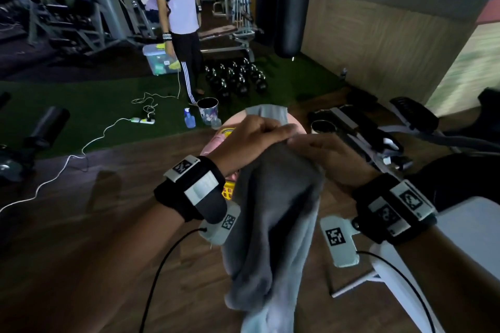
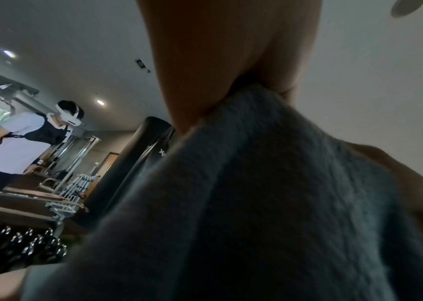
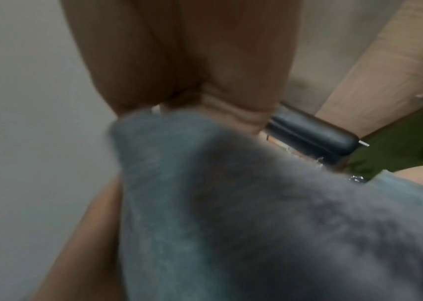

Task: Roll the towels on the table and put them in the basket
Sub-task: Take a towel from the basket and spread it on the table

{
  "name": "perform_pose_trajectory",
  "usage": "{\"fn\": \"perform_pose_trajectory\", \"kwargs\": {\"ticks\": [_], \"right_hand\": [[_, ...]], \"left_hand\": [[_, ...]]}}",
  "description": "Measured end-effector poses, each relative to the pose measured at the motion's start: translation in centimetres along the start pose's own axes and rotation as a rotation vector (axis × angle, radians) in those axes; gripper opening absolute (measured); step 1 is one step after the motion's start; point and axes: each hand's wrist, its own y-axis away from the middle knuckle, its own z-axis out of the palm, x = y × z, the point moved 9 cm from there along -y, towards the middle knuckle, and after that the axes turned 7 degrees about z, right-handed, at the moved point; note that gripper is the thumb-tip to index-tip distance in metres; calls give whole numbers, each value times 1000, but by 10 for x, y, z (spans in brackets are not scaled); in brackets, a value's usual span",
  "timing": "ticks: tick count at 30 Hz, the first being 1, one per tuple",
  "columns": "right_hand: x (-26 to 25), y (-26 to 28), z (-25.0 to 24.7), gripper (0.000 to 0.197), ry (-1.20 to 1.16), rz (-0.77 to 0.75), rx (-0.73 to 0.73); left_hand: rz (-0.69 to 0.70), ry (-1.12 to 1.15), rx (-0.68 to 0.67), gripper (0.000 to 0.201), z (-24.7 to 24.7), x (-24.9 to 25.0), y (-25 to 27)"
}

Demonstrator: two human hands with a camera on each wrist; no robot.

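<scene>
A grey towel (image 1: 273,213) hangs in the air in front of me, held by its top edge. My left hand (image 1: 251,138) grips that edge with curled fingers. My right hand (image 1: 319,151) pinches the same edge just beside it, so the two hands almost touch. The cloth drops in loose folds toward the bottom of the head view. In the left wrist view the grey towel (image 2: 256,203) fills the lower frame under my fingers (image 2: 205,81). In the right wrist view the towel (image 3: 256,224) is pinched at its corner. A pink basket (image 1: 216,140) with another grey towel (image 1: 267,113) in it sits behind my hands.
A white folding table (image 1: 470,230) stands at the lower right. Another person (image 1: 181,24) stands on the green turf near a row of kettlebells (image 1: 235,78). A spray bottle (image 1: 189,117), a bin (image 1: 207,111) and a white power strip (image 1: 143,120) lie on the floor.
</scene>
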Motion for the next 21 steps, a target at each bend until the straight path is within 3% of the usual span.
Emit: {"fn": "perform_pose_trajectory", "kwargs": {"ticks": [2,4,5,7,9,11,13,15,18,19,21], "right_hand": [[-2,-5,-25,28,-284,-21,80],[3,-4,-32,40,-511,34,94],[8,-5,-28,36,-472,60,85],[9,-2,-3,30,-162,104,-12],[5,0,5,40,12,54,-69],[-6,-3,-16,39,-148,-37,38],[-1,-5,-41,41,-435,-32,199],[6,-7,-33,49,-389,1,170],[-1,1,-3,41,-39,8,-27],[-6,1,-11,43,-31,-31,4],[-13,2,-36,37,-288,-61,123]], "left_hand": [[-24,24,-40,54,4,-6,6],[-41,53,-14,53,-2,-10,7],[-29,39,26,56,-8,-7,5],[30,-67,64,64,-15,5,-2],[63,-125,-4,57,-7,17,-5],[-23,-97,-96,50,2,11,0],[-96,-80,-144,51,5,3,6],[-83,-74,-105,44,-1,7,4],[3,-114,-64,38,-6,19,-5],[-14,-138,-91,38,-4,17,-4],[-94,-180,-157,49,-1,5,1]]}}
